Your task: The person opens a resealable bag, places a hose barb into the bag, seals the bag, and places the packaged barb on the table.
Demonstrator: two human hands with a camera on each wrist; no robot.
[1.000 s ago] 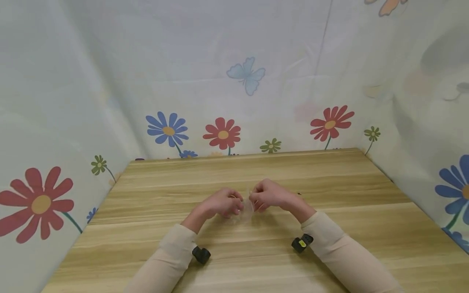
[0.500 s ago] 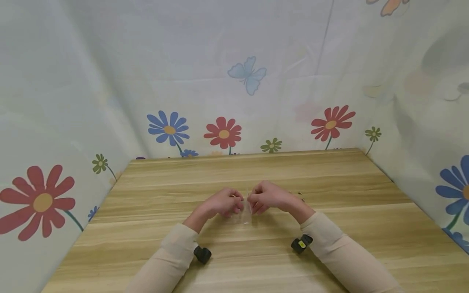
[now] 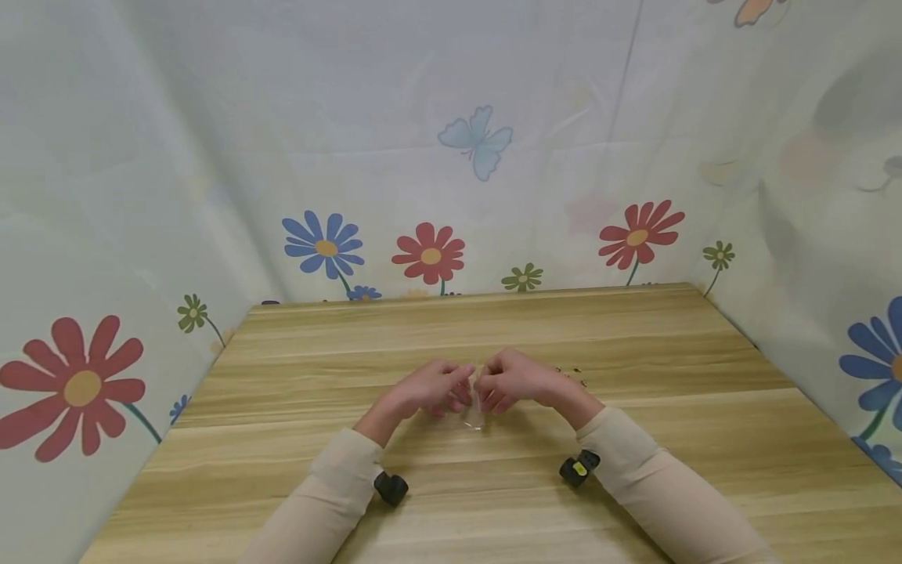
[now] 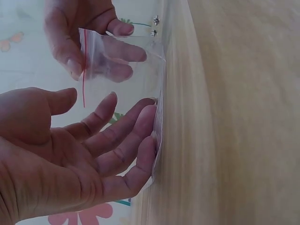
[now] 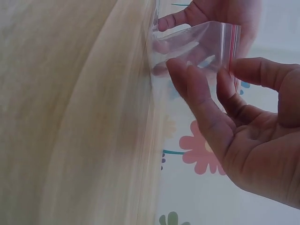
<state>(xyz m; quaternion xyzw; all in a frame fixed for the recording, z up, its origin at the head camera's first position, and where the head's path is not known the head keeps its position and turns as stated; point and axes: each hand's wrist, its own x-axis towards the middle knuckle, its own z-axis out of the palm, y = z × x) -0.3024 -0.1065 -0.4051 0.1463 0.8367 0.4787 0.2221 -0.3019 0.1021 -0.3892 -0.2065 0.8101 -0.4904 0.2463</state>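
Pinching clear zip bag (image 4: pixel 123 75) mid-frame: right hand (image 4: pixel 82 35) grips red-striped mouth, left hand (image 4: pixel 70 159) open, fingers touching; featherlight, limp, slippery—best held at seal.

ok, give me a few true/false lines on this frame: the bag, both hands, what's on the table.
1. The right hand pinches the clear zip bag near its red strip. True.
2. The bag hangs high above the wooden table. False: its lower edge rests on the table.
3. The left hand has its fingers fairly straight against the bag. True.
4. The bag is stuffed with red beads. False: it looks see-through, with nothing plainly inside.
5. A few small dark bits lie on the table beyond the right hand. True.
6. The sleeves are dark blue. False: they are beige.
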